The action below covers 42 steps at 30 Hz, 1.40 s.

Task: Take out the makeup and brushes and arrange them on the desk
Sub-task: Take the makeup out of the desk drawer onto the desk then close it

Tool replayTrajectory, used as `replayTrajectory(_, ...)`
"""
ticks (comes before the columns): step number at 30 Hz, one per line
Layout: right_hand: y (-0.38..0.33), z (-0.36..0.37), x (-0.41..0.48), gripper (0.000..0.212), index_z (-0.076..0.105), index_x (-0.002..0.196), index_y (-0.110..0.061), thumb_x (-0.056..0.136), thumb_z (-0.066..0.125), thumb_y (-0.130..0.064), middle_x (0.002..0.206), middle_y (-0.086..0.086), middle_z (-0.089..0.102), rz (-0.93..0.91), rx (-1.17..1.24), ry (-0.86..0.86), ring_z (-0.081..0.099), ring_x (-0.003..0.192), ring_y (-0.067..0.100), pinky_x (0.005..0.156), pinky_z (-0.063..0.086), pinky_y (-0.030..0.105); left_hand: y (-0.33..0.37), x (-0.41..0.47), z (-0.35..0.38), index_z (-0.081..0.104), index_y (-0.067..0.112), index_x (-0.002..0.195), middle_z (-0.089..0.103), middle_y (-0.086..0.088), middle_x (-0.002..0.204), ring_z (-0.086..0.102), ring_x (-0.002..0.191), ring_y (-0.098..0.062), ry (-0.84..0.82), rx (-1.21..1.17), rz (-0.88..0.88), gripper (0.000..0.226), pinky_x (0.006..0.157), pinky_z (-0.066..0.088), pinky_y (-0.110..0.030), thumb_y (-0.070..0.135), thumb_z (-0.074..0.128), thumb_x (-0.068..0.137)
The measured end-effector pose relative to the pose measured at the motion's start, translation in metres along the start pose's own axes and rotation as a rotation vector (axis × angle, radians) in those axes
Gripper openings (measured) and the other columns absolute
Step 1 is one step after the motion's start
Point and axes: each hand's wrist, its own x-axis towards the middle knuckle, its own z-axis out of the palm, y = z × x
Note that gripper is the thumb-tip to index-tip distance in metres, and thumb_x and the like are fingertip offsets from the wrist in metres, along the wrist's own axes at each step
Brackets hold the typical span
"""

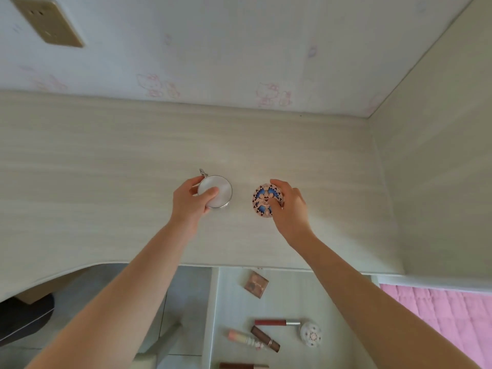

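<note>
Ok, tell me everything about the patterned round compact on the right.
The patterned compact is a round, flat case, closed, its lid printed in pink, blue and dark tones around a heart. It looks like hard plastic. The right hand grips its right edge with curled fingers over the wood-grain desk; whether it touches the desk is unclear.

Round compacts: three. Silver-white compact (222,189) and patterned compact (262,198) far on the desk (106,155), small white compact (310,334) near right in the drawer (290,299).
Square palette (256,284): one.
Lip tubes: four. Red tube (274,322), pink tube (242,337), brown tube (265,338), dark tube (239,366) at the near edge.
Wall socket (46,22): one.
Hands: two. Left hand (187,201), right hand (290,207).
</note>
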Motion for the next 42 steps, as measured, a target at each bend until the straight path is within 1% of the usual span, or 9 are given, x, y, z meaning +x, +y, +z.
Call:
replayTrajectory(6, -0.006, 0.013, 0.05, 0.042, 0.049, 0.132, -0.027, 0.095, 0.044, -0.008, 0.124, 0.007, 0.045, 0.029, -0.014, -0.029, 0.046, 0.093, 0.012, 0.069, 0.041, 0.017, 0.014, 0.048, 0.009, 0.061, 0.021, 0.111, 0.064, -0.001, 0.101, 0.061, 0.099, -0.024, -0.011, 0.121, 0.047, 0.039, 0.083, 0.054, -0.044, 0.005, 0.074, 0.078)
replayTrajectory(11, -0.003, 0.023, 0.073, 0.041, 0.049, 0.131, -0.029, 0.095, 0.046, -0.009, 0.126, 0.008, 0.048, 0.048, 0.006, -0.066, 0.048, 0.093, 0.012, 0.059, 0.038, 0.009, 0.014, 0.064, 0.015, 0.06, 0.019, 0.119, 0.063, 0.0, 0.101, 0.062, 0.1, -0.024, -0.022, 0.282, 0.097, 0.048, 0.088, 0.054, -0.044, 0.008, 0.076, 0.075)
replayTrajectory(16, 0.0, 0.027, 0.081, 0.041, 0.049, 0.132, -0.029, 0.096, 0.046, -0.01, 0.126, 0.008, 0.047, 0.029, -0.002, -0.117, 0.046, 0.097, 0.012, 0.058, 0.038, 0.006, 0.015, 0.073, 0.012, 0.048, 0.02, 0.129, 0.059, 0.003, 0.099, 0.06, 0.094, -0.018, -0.07, 0.39, 0.055, 0.065, 0.088, 0.053, -0.042, 0.012, 0.08, 0.073)
replayTrajectory(21, 0.002, 0.029, 0.081, 0.043, 0.047, 0.134, -0.029, 0.095, 0.046, -0.011, 0.124, 0.006, 0.043, -0.015, -0.039, -0.127, 0.049, 0.101, 0.015, 0.066, 0.042, 0.012, 0.012, 0.076, 0.01, 0.055, 0.015, 0.112, 0.064, -0.003, 0.106, 0.061, 0.097, -0.019, -0.094, 0.51, 0.087, 0.049, 0.084, 0.053, -0.039, 0.015, 0.082, 0.071)
replayTrajectory(23, 0.004, 0.031, 0.079, 0.049, 0.042, 0.137, -0.029, 0.091, 0.055, -0.018, 0.124, 0.005, 0.039, -0.054, -0.102, -0.147, 0.048, 0.111, 0.021, 0.078, 0.047, 0.021, 0.013, 0.077, 0.009, 0.06, 0.014, 0.11, 0.065, -0.002, 0.107, 0.062, 0.098, -0.019, -0.112, 0.593, 0.138, 0.046, 0.082, 0.051, -0.033, 0.016, 0.082, 0.07)
replayTrajectory(25, 0.009, 0.033, 0.076, 0.063, 0.035, 0.14, -0.028, 0.085, 0.065, -0.026, 0.127, 0.006, 0.036, -0.097, -0.215, -0.164, 0.039, 0.118, 0.024, 0.093, 0.043, 0.031, 0.014, 0.077, 0.01, 0.063, 0.013, 0.11, 0.066, 0.0, 0.107, 0.061, 0.097, -0.018, -0.124, 0.662, 0.185, 0.043, 0.077, 0.049, -0.027, 0.016, 0.081, 0.072)
replayTrajectory(28, 0.014, 0.033, 0.074, 0.075, 0.03, 0.144, -0.024, 0.081, 0.07, -0.03, 0.13, 0.008, 0.031, -0.159, -0.345, -0.17, 0.033, 0.119, 0.026, 0.093, 0.037, 0.029, 0.014, 0.076, 0.014, 0.064, 0.014, 0.113, 0.062, -0.003, 0.11, 0.058, 0.095, -0.016, -0.12, 0.746, 0.243, 0.041, 0.069, 0.041, -0.019, 0.017, 0.078, 0.075)
replayTrajectory(37, 0.023, 0.029, 0.069, 0.079, 0.022, 0.148, -0.017, 0.086, 0.056, -0.052, 0.134, 0.007, 0.039, -0.285, -0.644, -0.12, 0.034, 0.12, 0.028, 0.101, 0.035, 0.036, 0.004, 0.077, 0.018, 0.058, 0.011, 0.128, 0.052, -0.01, 0.123, 0.048, 0.116, -0.029, -0.085, 0.908, 0.268, 0.047, 0.092, 0.039, -0.03, 0.022, 0.071, 0.083)
replayTrajectory(42, 0.028, 0.034, 0.057, 0.072, 0.022, 0.149, -0.017, 0.091, 0.052, -0.048, 0.145, 0.009, 0.031, -0.374, -0.661, -0.08, 0.033, 0.128, 0.031, 0.102, 0.038, 0.041, -0.011, 0.054, 0.022, 0.055, 0.01, 0.131, 0.05, -0.005, 0.131, 0.042, 0.122, -0.025, -0.018, 0.887, 0.501, 0.046, 0.095, 0.034, -0.023, 0.016, 0.065, 0.087)
